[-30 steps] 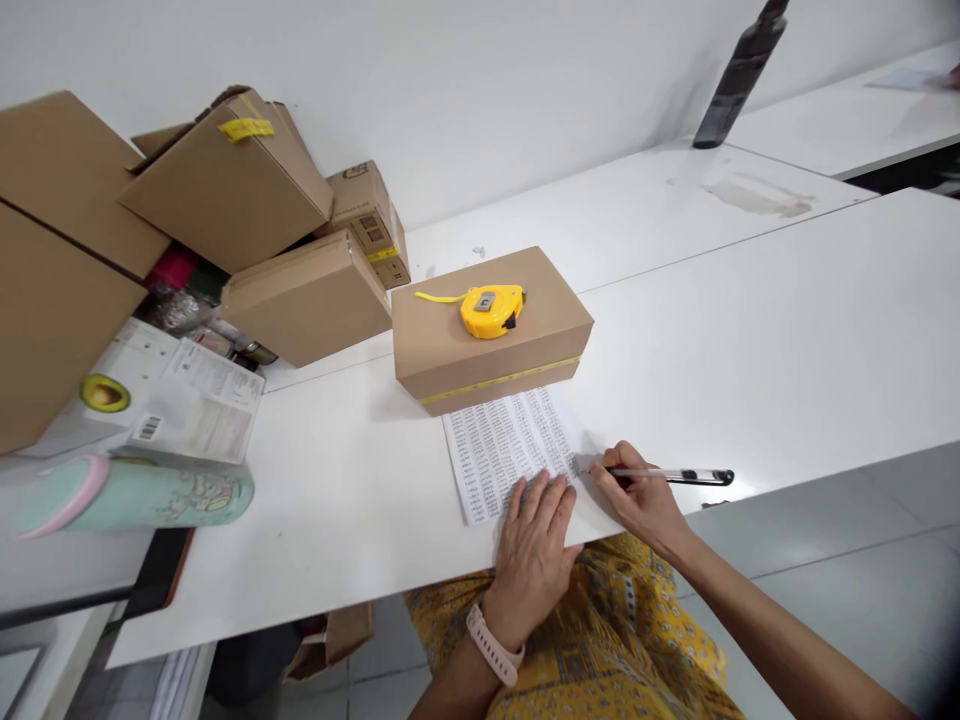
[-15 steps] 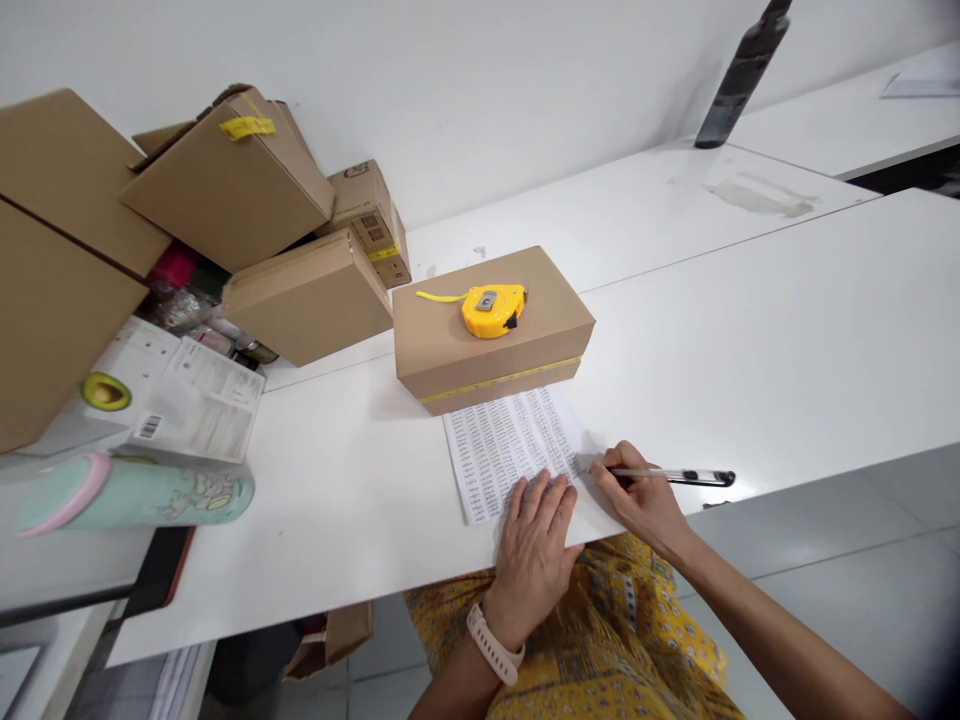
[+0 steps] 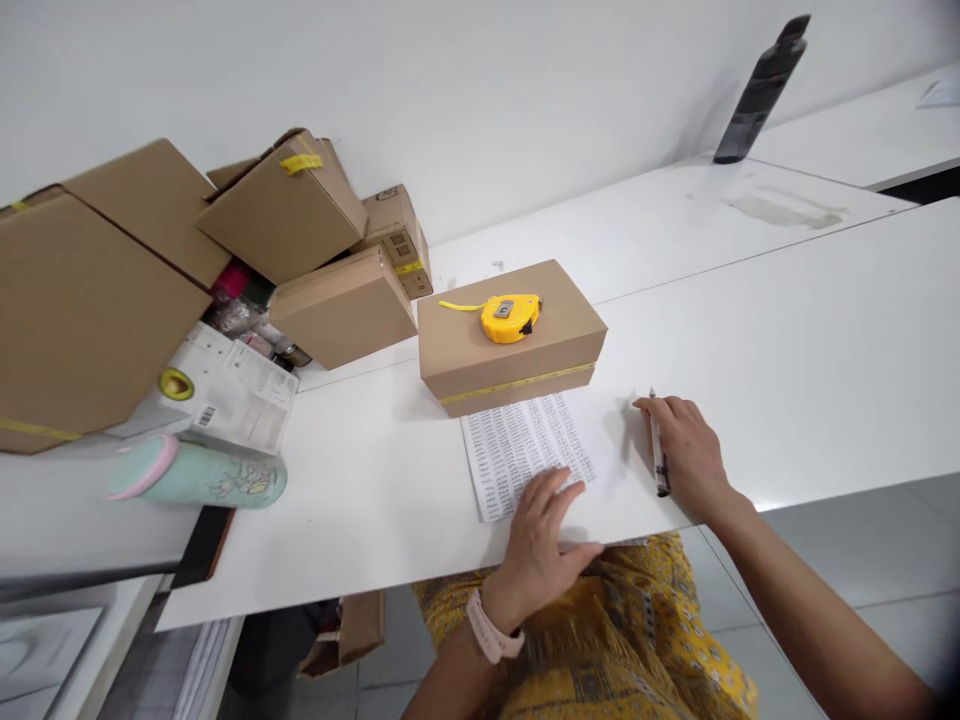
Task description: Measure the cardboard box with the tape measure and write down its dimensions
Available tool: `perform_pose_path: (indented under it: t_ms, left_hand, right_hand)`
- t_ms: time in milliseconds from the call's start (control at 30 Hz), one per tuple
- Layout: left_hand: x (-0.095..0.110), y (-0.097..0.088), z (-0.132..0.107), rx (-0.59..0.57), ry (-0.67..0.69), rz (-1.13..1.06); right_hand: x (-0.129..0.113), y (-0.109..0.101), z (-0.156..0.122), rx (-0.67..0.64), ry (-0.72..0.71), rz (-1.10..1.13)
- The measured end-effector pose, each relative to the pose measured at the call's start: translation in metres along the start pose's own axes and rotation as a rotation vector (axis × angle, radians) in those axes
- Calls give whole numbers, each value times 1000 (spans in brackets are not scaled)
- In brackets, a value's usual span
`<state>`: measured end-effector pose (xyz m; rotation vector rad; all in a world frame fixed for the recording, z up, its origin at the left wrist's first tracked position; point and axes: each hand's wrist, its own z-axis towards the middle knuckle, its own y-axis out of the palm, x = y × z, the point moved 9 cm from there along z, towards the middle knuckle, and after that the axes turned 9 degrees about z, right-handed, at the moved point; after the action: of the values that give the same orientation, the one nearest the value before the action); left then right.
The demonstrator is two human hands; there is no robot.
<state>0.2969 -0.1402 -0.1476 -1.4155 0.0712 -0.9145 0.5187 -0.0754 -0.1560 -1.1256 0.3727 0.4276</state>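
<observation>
My right hand [image 3: 694, 460] is to the right of the paper, close over the white desk, with its fingers on a clear-barrelled pen [image 3: 658, 450]. The pen now points away from me, its dark end toward the desk's front edge. At the lower right part of a sheet of handwritten columns [image 3: 510, 460], my left hand [image 3: 541, 540] lies with fingers bent and thumb apart, holding nothing. Just beyond the sheet stands a closed cardboard box [image 3: 517, 375] that covers its far edge. A yellow tape measure [image 3: 511, 318] rests on the box.
Several cardboard boxes [image 3: 285, 210] are piled at the left against the wall. In front of them are a white avocado-printed carton [image 3: 240, 390] and a mint bottle with a pink rim [image 3: 217, 473] on its side. A dark bottle [image 3: 761, 95] stands at the back right.
My right hand has moved right, off the paper, and the pen has turned from sideways to pointing away from me. My left hand has loosened, its thumb spreading. The view has shifted slightly.
</observation>
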Motion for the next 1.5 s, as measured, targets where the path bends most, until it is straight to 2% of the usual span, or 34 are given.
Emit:
perform_pose_path:
  t_ms: [67, 167, 233, 300, 400, 467, 533, 600, 667, 767, 833, 933, 1033, 1133, 1200, 1267, 1400, 1500]
  left_hand:
    - [-9, -36, 16, 161, -13, -20]
    - [-19, -100, 51, 388, 3, 64]
    - [-24, -132, 81, 454, 11, 129]
    - [-30, -154, 113, 467, 8, 174]
    - [-43, -165, 158, 396, -45, 179]
    - [-55, -161, 181, 288, -86, 125]
    - [-66, -153, 194, 182, -124, 40]
    - [-73, -151, 197, 154, -167, -41]
    - [-74, -156, 192, 201, -205, -120]
    - [-60, -166, 181, 247, -197, -249]
    - [-45, -172, 178, 206, -163, -313]
    - [-24, -183, 179, 139, -121, -355]
    - [-16, -198, 181, 141, -100, -382]
    - [-24, -209, 179, 141, -127, -391]
    - [-38, -216, 175, 156, -168, -388]
    - [-59, -228, 169, 215, -224, -379]
    - [-123, -263, 146, 392, -419, -327]
    - [-175, -276, 123, 444, -609, -360]
  right_hand:
    - [5, 5, 8, -25, -53, -151]
    - [5, 13, 14, -40, -104, -259]
    - [4, 17, 15, -44, -119, -282]
    - [5, 18, 14, -37, -119, -273]
    - [8, 15, 12, 6, -108, -234]
    - [9, 10, 9, 57, -99, -210]
    - [7, 1, 8, 130, -86, -169]
    - [1, -15, 8, 230, -73, -83]
    - [-11, -36, 13, 338, -57, 56]
    - [-37, -68, 38, 410, -33, 364]
    - [-58, -79, 66, 335, -7, 644]
    - [-92, -80, 111, 132, 37, 1022]
    - [-125, -74, 139, -55, 51, 1219]
    - [-138, -68, 153, -93, 85, 1297]
    - [-135, -63, 160, -84, 114, 1324]
    - [-119, -60, 170, -37, 148, 1347]
    - [-59, -56, 193, 137, 261, 1347]
    - [-16, -43, 202, 192, 392, 1337]
